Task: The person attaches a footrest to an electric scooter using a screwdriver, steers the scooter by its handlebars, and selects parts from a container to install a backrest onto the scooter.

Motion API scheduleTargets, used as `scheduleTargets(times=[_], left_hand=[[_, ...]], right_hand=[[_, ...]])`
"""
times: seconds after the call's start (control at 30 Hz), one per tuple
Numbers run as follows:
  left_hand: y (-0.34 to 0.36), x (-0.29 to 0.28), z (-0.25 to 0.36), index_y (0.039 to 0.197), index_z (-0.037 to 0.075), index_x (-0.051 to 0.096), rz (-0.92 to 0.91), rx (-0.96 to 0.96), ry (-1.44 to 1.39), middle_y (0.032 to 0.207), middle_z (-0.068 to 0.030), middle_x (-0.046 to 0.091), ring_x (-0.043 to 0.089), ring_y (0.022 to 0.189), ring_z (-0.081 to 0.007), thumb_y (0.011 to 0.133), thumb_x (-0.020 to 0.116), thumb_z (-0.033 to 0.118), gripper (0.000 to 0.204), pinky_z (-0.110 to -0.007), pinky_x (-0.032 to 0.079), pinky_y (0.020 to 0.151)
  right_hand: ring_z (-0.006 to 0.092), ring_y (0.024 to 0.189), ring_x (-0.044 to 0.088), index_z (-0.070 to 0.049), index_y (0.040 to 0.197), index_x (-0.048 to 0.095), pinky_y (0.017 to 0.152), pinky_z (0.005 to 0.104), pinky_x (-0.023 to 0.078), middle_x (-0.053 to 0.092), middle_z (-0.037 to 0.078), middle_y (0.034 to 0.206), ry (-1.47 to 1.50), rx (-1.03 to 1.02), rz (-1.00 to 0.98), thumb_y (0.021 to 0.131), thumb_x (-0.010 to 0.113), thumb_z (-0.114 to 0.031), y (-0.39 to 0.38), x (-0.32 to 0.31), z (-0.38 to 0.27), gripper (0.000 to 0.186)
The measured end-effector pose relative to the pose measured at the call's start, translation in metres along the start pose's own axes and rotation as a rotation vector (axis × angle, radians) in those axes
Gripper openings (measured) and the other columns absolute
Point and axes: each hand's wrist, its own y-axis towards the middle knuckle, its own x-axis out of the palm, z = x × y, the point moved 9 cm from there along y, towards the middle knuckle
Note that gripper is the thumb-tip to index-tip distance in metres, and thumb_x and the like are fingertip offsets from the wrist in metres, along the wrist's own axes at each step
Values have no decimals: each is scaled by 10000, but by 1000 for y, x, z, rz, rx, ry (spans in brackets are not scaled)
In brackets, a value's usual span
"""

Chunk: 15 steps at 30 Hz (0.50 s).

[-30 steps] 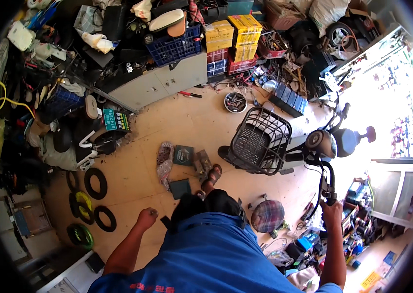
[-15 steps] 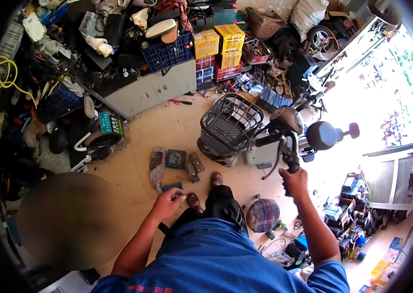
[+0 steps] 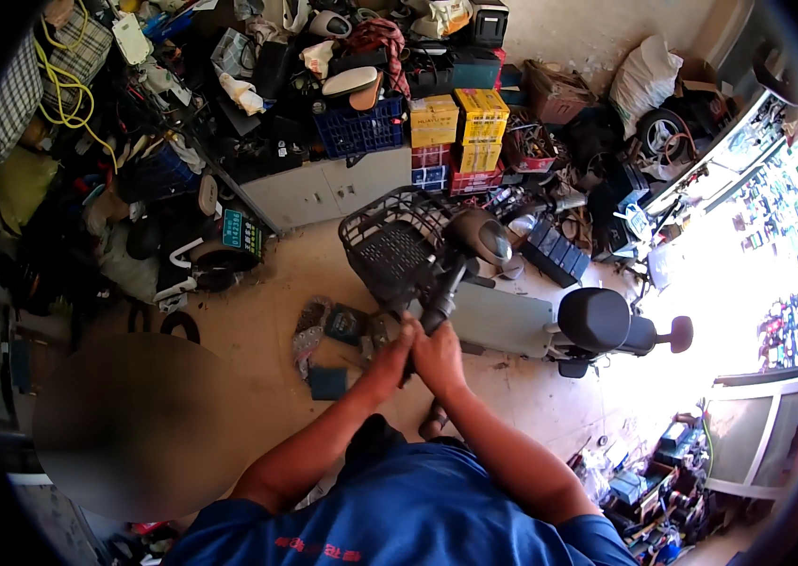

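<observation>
An electric scooter [image 3: 503, 319] stands before me with its handlebar [image 3: 444, 294] turned so that one end points at me. My right hand [image 3: 439, 357] is wrapped round the near end of the handlebar. Beside it, touching, my left hand [image 3: 393, 360] is closed at the same bar end; its fingertips are partly hidden. A black wire basket [image 3: 397, 236] sits at the scooter's front, next to the round headlamp [image 3: 479, 236]. The black seat [image 3: 594, 319] lies to the right.
On the floor left of the scooter are a dark green box [image 3: 346, 324], a teal box [image 3: 328, 383] and a patterned bag [image 3: 310, 332]. A grey cabinet [image 3: 352, 184], yellow boxes [image 3: 481, 115] and a black battery pack [image 3: 555, 253] stand beyond. Tools and parts [image 3: 668, 481] crowd the lower right.
My left hand has come from near my waist to the handlebar. The handlebar has swung round, bringing my right hand leftward. Basket and headlamp have shifted left, and the plaid stool is out of sight.
</observation>
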Motion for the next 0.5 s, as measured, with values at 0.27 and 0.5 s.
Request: scheduleTargets(times=[0.27,0.5], left_hand=[[16,-61,10,921,82,639,439,181,-119,645,2,562,523,542,-99,1051,339,686,687,-271,369,491],[3,-88,11,973,66,616,489,348,45,738,-6,591,496,577,-104,1108,440,408,408,-298,384,541]], right_hand=[[496,923,716,126,1074,426,828,497,589,690,375,939,22,-83,-251,980,551,-649,40,67,-33,791],[482,1050,676,75,1277,510,920,502,539,690,325,1051,322,-183,-703,1003,549,-602,45,81,-15,731]])
